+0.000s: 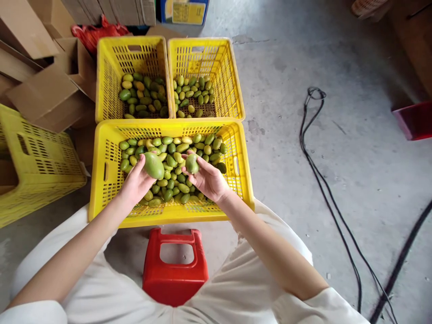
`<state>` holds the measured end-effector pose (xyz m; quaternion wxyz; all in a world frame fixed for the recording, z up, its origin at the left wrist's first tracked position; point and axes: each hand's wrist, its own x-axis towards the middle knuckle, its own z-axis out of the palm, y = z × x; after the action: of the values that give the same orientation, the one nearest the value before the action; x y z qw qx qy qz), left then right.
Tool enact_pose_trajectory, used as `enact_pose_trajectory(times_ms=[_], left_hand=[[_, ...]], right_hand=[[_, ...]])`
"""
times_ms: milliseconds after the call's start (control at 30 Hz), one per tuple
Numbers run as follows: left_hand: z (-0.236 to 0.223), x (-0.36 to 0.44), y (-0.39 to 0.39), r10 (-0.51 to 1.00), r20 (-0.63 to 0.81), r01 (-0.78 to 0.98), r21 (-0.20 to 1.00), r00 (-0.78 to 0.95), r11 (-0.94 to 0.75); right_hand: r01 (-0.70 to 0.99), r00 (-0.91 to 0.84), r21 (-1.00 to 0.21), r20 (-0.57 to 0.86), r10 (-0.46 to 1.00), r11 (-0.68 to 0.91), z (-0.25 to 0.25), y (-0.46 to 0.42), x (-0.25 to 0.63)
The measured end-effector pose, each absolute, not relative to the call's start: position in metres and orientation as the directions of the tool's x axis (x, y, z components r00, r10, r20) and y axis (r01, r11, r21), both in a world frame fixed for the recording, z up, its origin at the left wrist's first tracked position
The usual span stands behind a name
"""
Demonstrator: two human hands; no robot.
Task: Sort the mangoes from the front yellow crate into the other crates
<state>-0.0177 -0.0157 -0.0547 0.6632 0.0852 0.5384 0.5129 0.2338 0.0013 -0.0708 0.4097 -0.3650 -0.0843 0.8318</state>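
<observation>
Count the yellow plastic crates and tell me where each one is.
4. The front crate is nearest the body; beyond it, side by side, are the back-left crate and back-right crate. The far-left crate is cut off by the picture's edge. More may be hidden.

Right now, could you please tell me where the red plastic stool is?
In the head view, the red stool is at bottom centre, just below the front yellow crate.
</observation>
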Motion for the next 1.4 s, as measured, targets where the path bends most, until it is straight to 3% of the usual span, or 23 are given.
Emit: enact_pose_trajectory(times_ms=[367,533,700,1000,1400], left_hand=[[-0.026,-0.008,-0.003,0.484,-0.871,-0.728,0.382,-0.079,0.569],[-0.012,-0.007,0.003,0.459,-0.878,-0.709,0.409,-0.135,0.574],[-0.018,-0.01,0.003,0.539,-0.835,-0.659,0.468,-0.112,0.589],[-0.037,-0.011,-0.003,0.676,-0.711,-0.689,0.588,-0.192,0.423],[-0.015,-0.009,-0.004,0.579,-0.812,-0.742,0.431,-0.072,0.513]], right_hand=[[-0.648,-0.365,-0.435,-0.542,0.757,-0.625,-0.066,0.002,0.231],[-0.61,-0.396,-0.425,-0.567,0.722,-0.669,-0.071,0.003,0.236],[-0.643,-0.329,-0.44,-0.58,0.745,-0.627,-0.072,0.004,0.233],[-0.648,-0.311,-0.462,-0.565,0.764,-0.605,-0.077,-0.001,0.23],[-0.658,-0.3,-0.351,-0.69,0.659,-0.666,-0.079,0.006,0.226]])
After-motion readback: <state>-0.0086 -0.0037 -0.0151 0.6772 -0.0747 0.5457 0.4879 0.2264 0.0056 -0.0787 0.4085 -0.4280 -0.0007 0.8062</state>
